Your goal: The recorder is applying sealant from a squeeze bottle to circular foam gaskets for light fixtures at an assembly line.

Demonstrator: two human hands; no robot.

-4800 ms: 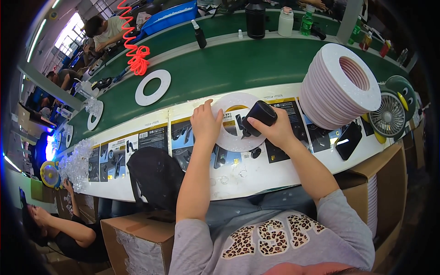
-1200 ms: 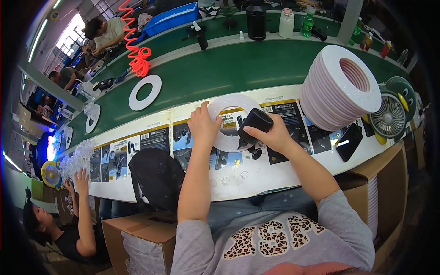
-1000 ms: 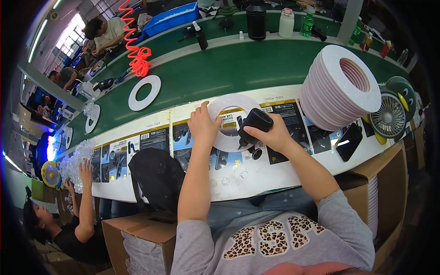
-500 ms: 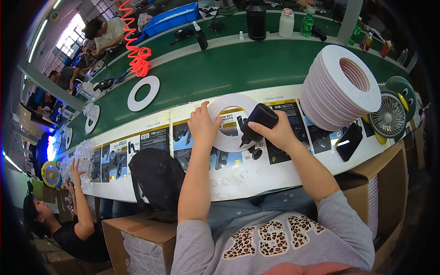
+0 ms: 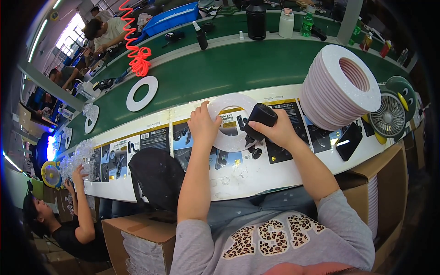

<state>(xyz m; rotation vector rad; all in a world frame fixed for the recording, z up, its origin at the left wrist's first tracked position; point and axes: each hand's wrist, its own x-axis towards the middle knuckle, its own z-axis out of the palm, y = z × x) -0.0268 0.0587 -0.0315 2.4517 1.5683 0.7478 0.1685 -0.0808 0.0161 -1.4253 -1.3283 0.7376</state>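
Observation:
A flat white ring (image 5: pixel 234 100) lies on the printed sheets in front of me. My left hand (image 5: pixel 204 122) grips its left edge, fingers over the rim and thumb toward the hole. In my right hand (image 5: pixel 277 130) is a black squeeze bottle (image 5: pixel 262 118), tilted with its base up and its narrow end down at the ring's lower right. My own hand and the bottle hide part of that side. Whether the tip touches the ring, I cannot tell. To the right stands a tall leaning stack of similar white rings (image 5: pixel 316 91).
A phone (image 5: pixel 349 142) and small fan (image 5: pixel 387 115) sit at the right. Left of my forearm is a black fabric item (image 5: pixel 156 178). More rings (image 5: pixel 142 94) lie on the green belt (image 5: pixel 206 68). Cardboard boxes (image 5: pixel 137 229) flank me; a co-worker (image 5: pixel 78 220) handles clear plastic pieces at left.
The bottle has shifted very slightly along the ring's lower right, while my left hand keeps its place. On the belt, the nearest ring has slid a little left. The co-worker's raised hand has dropped slightly.

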